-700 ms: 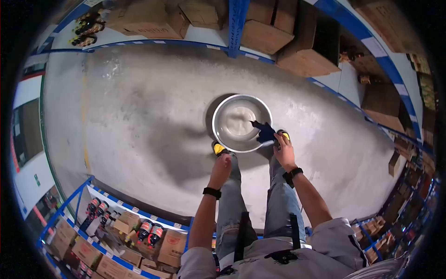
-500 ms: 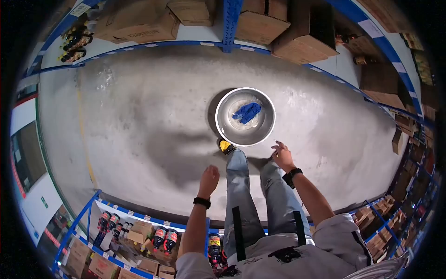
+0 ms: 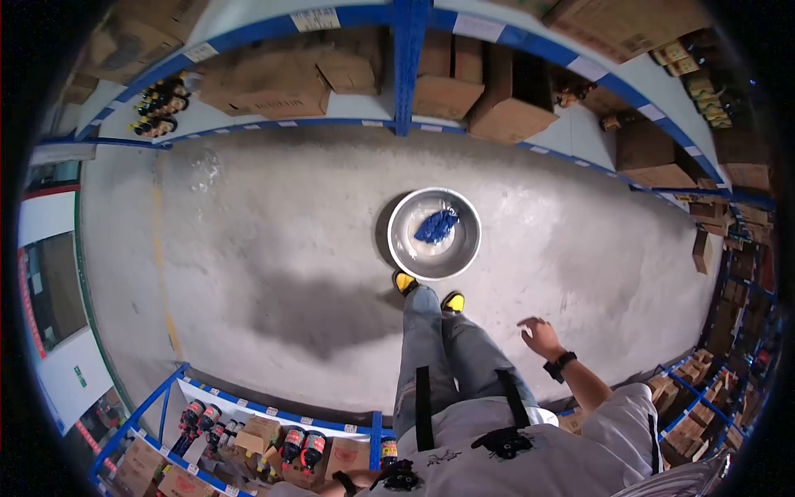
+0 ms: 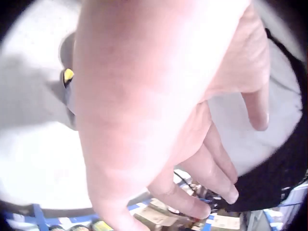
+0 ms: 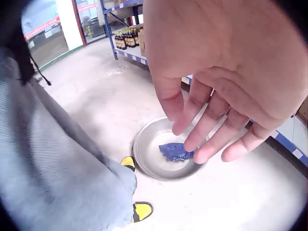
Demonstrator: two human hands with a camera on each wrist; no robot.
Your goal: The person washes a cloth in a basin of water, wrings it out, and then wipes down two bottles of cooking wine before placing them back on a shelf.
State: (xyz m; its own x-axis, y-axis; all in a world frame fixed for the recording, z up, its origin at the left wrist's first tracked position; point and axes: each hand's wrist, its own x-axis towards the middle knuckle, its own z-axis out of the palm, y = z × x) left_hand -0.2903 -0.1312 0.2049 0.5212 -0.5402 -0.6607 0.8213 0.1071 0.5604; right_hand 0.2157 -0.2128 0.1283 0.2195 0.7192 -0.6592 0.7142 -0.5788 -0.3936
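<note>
A round metal basin (image 3: 474, 240) stands on the floor in front of the feet, with a crumpled blue cloth (image 3: 436, 226) lying in the shallow liquid inside it. My right hand (image 3: 542, 338) hangs in the air to the right of the legs, holding nothing, its fingers loosely bent; in the right wrist view the hand (image 5: 226, 86) partly covers the basin (image 5: 144, 161) and the cloth (image 5: 174, 151). Close to the shirt, my left hand (image 4: 159, 125) is empty with fingers loosely spread; in the head view it sits low, mostly hidden by the shirt.
Blue shelving (image 3: 406, 74) with cardboard boxes (image 3: 512, 99) runs beyond the basin. Behind at lower left, another shelf (image 3: 273, 412) holds dark bottles (image 3: 313, 449) and boxes. Yellow-toed shoes (image 3: 453, 301) are just on the near side of the basin. Grey floor (image 3: 273, 248) extends on both sides.
The blue cloth has left my right hand and dropped into the basin. Both hands have drawn back from the basin, the left one toward the body, and the feet stand closer together.
</note>
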